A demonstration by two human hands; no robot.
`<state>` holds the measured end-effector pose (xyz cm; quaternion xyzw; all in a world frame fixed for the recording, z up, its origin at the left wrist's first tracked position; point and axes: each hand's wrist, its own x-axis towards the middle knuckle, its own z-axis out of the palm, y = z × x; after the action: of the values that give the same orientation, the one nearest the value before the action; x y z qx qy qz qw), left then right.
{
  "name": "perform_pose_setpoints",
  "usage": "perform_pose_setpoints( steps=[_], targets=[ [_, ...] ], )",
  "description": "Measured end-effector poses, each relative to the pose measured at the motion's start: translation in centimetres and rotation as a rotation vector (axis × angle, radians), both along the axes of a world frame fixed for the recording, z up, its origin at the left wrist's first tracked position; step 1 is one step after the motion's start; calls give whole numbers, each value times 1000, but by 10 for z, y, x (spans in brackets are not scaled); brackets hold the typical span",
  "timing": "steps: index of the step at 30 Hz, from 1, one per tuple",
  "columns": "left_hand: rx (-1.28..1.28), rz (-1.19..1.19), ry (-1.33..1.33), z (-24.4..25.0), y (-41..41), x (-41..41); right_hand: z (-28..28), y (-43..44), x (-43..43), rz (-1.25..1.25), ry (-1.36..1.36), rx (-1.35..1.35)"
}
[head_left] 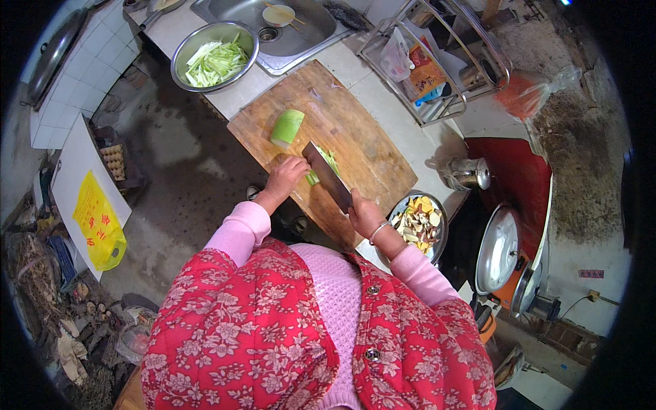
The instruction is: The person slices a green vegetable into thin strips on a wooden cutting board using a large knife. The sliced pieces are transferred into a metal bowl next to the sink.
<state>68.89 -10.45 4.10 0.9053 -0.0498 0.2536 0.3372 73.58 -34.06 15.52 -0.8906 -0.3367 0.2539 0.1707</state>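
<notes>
My right hand [365, 212] grips the handle of a cleaver [328, 177], whose blade slants across a wooden cutting board [359, 123]. Under the fingers of my left hand [287, 177] is a piece of green vegetable [312, 178], held on the board at the blade's left side. Thin green shreds [329, 160] lie along the blade's other side. Farther up the board rests a larger chunk of the green vegetable [288, 128], perhaps a gourd or squash. Beyond the board's far left corner, a steel bowl [177, 66] holds a heap of pale green strips [218, 64].
A bowl of cut pieces [417, 223] stands by my right wrist. The steel sink [302, 43] holds a small bowl [278, 16] with chopsticks. A metal rack [451, 110] and a metal jug [469, 173] stand along the counter. Right of them leans a large lid [497, 248].
</notes>
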Motion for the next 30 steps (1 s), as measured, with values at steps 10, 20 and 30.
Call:
perform_pose_setpoints(
  steps=[10,20,30],
  targets=[
    [-39,-49,30,4,4,-1,-11,-3,1,63,-10,-35],
    [75,-43,-2,-2,4,-1,-36,14,-15,-80,-66,41],
    [50,-24,-13,-5,3,-1,-12,1,-4,-41,0,40]
  ],
)
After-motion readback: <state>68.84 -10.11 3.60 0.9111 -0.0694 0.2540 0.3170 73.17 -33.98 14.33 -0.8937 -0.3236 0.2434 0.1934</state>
